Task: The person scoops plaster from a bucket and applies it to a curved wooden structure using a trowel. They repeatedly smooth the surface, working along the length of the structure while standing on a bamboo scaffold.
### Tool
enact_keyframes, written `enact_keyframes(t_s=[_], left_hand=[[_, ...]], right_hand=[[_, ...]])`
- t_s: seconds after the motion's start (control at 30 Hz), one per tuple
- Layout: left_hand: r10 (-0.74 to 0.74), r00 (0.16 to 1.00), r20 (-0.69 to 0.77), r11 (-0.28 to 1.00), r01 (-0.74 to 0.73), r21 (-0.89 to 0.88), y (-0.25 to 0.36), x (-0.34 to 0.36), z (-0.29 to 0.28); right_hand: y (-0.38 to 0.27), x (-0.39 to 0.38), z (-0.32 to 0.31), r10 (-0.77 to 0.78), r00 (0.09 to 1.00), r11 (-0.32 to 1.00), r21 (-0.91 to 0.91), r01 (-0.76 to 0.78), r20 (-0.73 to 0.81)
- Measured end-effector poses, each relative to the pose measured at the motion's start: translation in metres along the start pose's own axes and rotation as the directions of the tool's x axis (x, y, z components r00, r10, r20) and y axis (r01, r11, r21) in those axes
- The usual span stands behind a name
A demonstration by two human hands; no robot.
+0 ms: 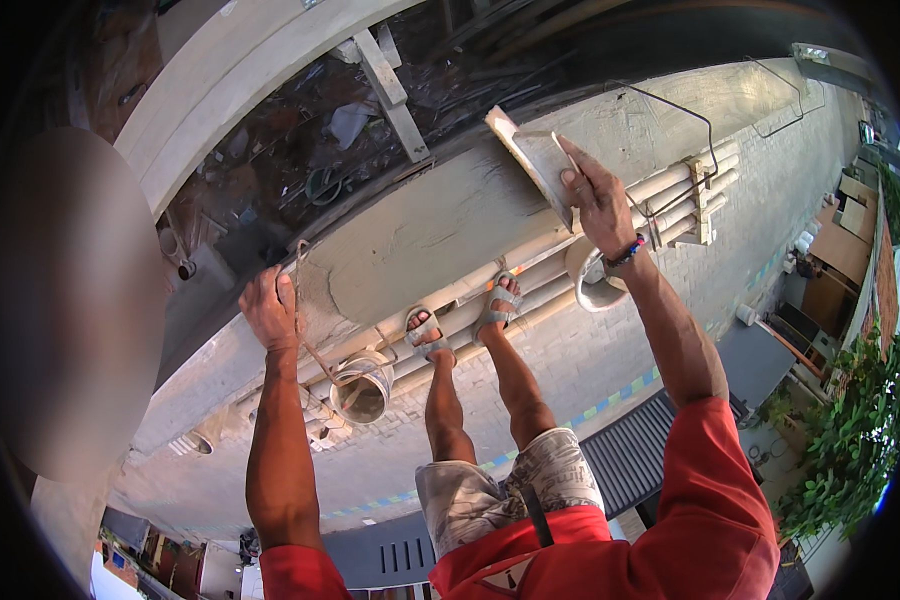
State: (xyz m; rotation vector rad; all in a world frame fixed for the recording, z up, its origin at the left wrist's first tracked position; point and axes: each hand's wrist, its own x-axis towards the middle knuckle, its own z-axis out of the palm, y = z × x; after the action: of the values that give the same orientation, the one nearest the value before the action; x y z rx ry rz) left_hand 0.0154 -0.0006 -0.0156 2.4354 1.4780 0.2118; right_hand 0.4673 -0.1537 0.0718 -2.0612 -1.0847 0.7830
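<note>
My right hand [600, 210] is closed round the handle of a plastering float [538, 165], whose flat board is tilted on edge above the wall. Below it stretches a band of smooth grey wet mortar [420, 235], with trowel marks on its surface. My left hand [270, 312] is curled over the wall's edge [235, 350] at the left end of the mortar, its fingertips partly hidden. Beside its thumb runs a thin bent metal rod [302, 275], leading down toward a bucket [362, 390] with grey mix inside.
My sandalled feet stand on lashed bamboo poles [545, 285], with a paved floor far below. A white ring-shaped thing [600, 285] is near the right hand. Bent wire rods [710, 130] stick out at the right. Debris [300, 130] lies beyond the wall, below a curved concrete beam [220, 90].
</note>
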Motion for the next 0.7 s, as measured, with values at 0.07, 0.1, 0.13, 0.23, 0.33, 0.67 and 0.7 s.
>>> enact_keyframes(t_s=[0.07, 0.1, 0.13, 0.23, 0.33, 0.67, 0.7], left_hand=[[-0.014, 1.0, 0.017, 1.0, 0.014, 0.012, -0.001, 0.0, -0.002], [-0.01, 1.0, 0.001, 1.0, 0.01, 0.014, -0.002, 0.0, -0.001], [-0.006, 1.0, -0.015, 1.0, 0.006, 0.016, -0.001, 0.0, 0.001], [0.004, 1.0, -0.029, 1.0, -0.003, 0.025, -0.003, 0.0, 0.003], [0.012, 0.999, -0.043, 1.0, -0.011, 0.023, -0.003, -0.001, 0.003], [0.004, 1.0, -0.009, 1.0, -0.004, 0.011, 0.0, 0.002, 0.005], [0.008, 1.0, -0.017, 1.0, -0.007, 0.016, 0.001, 0.002, 0.002]], right_hand=[[-0.014, -0.01, 0.004, 0.063, 0.982, 0.983, 0.16, -0.092, 0.178], [-0.015, -0.016, 0.004, 0.147, 0.972, 0.885, 0.415, -0.211, 0.181], [-0.013, -0.021, 0.001, 0.225, 0.952, 0.709, 0.635, -0.307, 0.209], [0.016, -0.041, -0.02, 0.232, 0.939, 0.32, 0.892, -0.321, 0.255], [0.023, -0.051, -0.032, 0.327, 0.932, 0.346, 0.898, -0.271, 0.155], [0.017, -0.057, 0.017, -0.107, 0.968, 0.938, -0.346, 0.023, -0.226], [0.008, -0.066, 0.027, -0.161, 0.97, 0.94, -0.328, 0.096, -0.18]])
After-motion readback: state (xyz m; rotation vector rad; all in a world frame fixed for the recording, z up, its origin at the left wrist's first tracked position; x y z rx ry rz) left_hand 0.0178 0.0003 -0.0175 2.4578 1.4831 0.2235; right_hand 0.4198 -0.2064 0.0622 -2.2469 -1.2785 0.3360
